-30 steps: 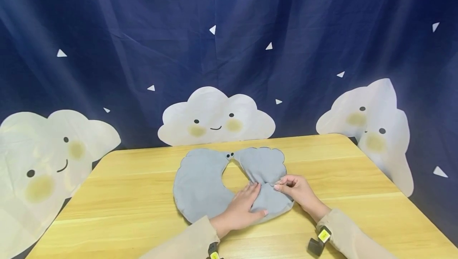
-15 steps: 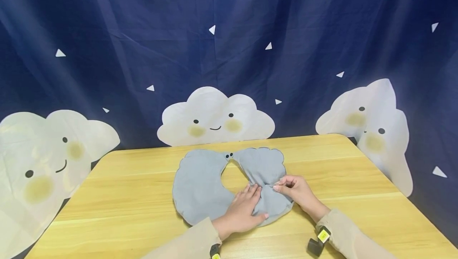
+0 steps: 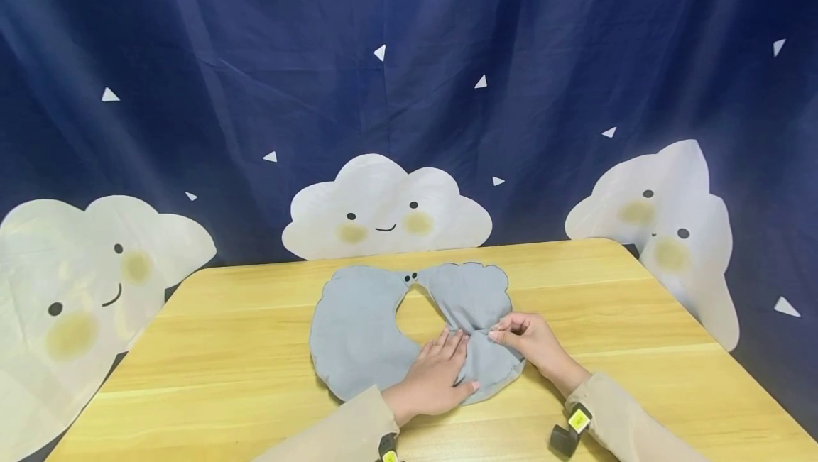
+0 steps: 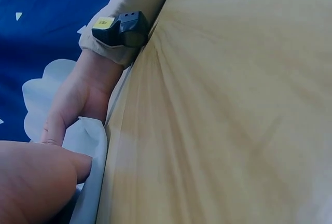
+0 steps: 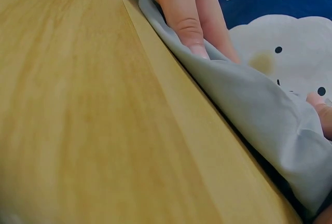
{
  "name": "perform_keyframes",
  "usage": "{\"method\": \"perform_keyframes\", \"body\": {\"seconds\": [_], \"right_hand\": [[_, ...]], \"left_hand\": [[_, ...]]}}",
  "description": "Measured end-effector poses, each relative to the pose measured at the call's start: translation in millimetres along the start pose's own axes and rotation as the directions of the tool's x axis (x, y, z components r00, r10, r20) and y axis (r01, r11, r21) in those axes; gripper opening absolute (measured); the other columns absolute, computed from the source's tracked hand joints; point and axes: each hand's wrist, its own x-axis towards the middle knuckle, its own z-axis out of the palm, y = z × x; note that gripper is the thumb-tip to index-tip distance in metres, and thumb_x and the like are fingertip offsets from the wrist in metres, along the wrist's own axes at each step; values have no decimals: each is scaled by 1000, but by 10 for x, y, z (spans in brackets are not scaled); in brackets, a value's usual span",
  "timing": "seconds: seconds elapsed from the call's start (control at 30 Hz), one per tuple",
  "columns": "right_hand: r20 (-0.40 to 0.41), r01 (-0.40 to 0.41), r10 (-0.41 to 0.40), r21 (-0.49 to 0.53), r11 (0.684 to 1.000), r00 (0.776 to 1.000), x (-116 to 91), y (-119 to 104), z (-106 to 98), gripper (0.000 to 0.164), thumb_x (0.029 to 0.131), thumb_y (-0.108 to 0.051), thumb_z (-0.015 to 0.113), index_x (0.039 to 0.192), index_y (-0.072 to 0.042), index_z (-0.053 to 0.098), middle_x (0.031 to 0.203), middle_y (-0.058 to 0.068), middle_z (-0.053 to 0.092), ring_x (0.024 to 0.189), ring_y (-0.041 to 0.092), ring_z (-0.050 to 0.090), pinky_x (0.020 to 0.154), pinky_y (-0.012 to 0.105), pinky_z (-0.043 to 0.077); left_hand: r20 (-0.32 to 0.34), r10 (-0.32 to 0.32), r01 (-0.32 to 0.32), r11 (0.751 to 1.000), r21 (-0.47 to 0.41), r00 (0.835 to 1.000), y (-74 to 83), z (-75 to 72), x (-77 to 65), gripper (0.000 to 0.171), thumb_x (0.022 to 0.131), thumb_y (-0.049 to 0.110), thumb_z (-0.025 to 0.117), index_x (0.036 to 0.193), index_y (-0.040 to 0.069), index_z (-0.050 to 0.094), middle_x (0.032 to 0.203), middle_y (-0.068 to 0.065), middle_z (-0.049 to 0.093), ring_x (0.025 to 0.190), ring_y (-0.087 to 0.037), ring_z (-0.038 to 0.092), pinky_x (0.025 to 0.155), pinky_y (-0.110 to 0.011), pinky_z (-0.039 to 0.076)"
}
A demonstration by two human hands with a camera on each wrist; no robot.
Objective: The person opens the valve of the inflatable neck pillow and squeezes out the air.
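Note:
A grey U-shaped neck pillow lies nearly flat on the wooden table, its two ends meeting at a pair of dark snaps at the far side. My left hand rests on the near right part of the pillow with fingers extended and thumb spread. At the pillow's right edge, my right hand pinches the gathered grey fabric between thumb and fingers. Creases run from that pinch toward my left fingertips. In the right wrist view the left thumb presses on the pillow's near side. What lies under the fingers is hidden.
The wooden table extends on both sides of the pillow. Behind it hangs a dark blue curtain with white clouds and small triangles. A black wrist device with a yellow label sits on the right sleeve.
My left hand has shifted slightly to the right and toward me on the pillow. My right hand keeps its pinch in the same spot.

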Motion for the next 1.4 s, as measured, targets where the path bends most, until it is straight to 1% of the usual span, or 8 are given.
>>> {"method": "perform_keyframes", "body": {"seconds": [0.23,0.5,0.7,0.8,0.93,1.03,1.2,1.4], "right_hand": [[6,5,-5,-4,1000,1000,6,12,2,14,79,-1,72,76,8,62,78,-11,71,72,2,63,66,19,52],[7,-18,18,-5,1000,1000,1,-4,5,15,80,-4,72,77,7,63,78,-11,71,73,2,63,67,19,51],[15,-12,12,3,1000,1000,-3,-7,5,15,81,-4,71,78,8,63,79,-12,71,73,2,63,67,19,51],[13,-2,2,6,1000,1000,-7,3,-2,16,81,-3,71,78,9,62,79,-13,71,73,1,63,66,19,51],[7,-3,3,11,1000,1000,-13,10,-9,17,80,-3,72,77,10,61,78,-14,70,73,0,62,65,18,51],[4,-16,16,16,1000,1000,-12,12,-1,17,80,-3,72,77,10,61,78,-14,70,72,1,62,65,18,50],[3,-38,38,26,999,999,-7,15,-3,19,79,-4,73,77,10,60,78,-14,70,72,1,62,66,18,51],[7,-36,36,32,999,999,-2,14,-8,19,79,-3,73,76,11,60,77,-15,70,73,2,63,67,19,51]], "left_hand": [[11,-26,25,999,36,1000,38,9,8,72,96,51,40,150,7,22,159,-6,11,147,-25,2,117,-48,14],[6,-35,35,999,12,999,63,-12,-4,69,96,46,41,149,5,25,159,-6,14,147,-26,4,118,-48,13],[-28,4,-6,997,-70,1000,-4,-45,1,67,93,38,50,146,2,31,156,-10,24,145,-31,14,116,-48,19],[-17,19,-21,988,-154,1000,-49,-81,9,72,91,42,55,146,2,32,155,-10,26,145,-32,15,116,-48,21],[-3,9,-10,973,-232,1000,-67,-154,12,80,86,49,60,145,1,33,154,-10,28,145,-31,17,115,-48,24],[-34,5,-13,974,-225,999,-65,-216,0,80,85,48,62,143,-1,36,152,-11,32,142,-30,25,113,-45,28],[-127,9,-35,979,-203,992,-54,-344,5,71,86,41,62,138,-3,43,148,-11,40,137,-28,36,111,-41,32],[-213,-18,-37,967,-252,977,-61,-546,93,62,89,36,59,137,0,46,143,-14,47,132,-30,43,109,-43,35]]}}
